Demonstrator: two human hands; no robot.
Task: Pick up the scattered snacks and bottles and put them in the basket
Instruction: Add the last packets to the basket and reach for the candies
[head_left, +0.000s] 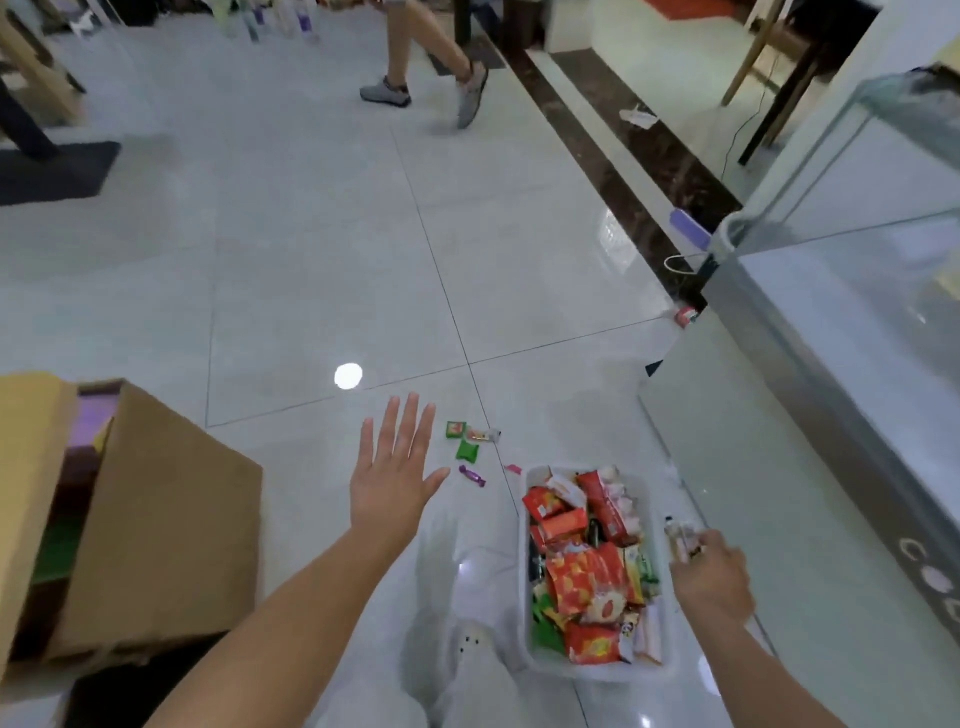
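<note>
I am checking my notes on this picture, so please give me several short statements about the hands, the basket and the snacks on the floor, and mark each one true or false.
1. The left hand is open and holds nothing. True.
2. The basket is empty. False: it is full of snack packets.
3. The right hand grips a small bottle beside the basket. True.
4. All the small candies are already in the basket. False: several lie on the floor tiles beyond it.
5. The cardboard box stands to the right of the basket. False: it is on the left.
</note>
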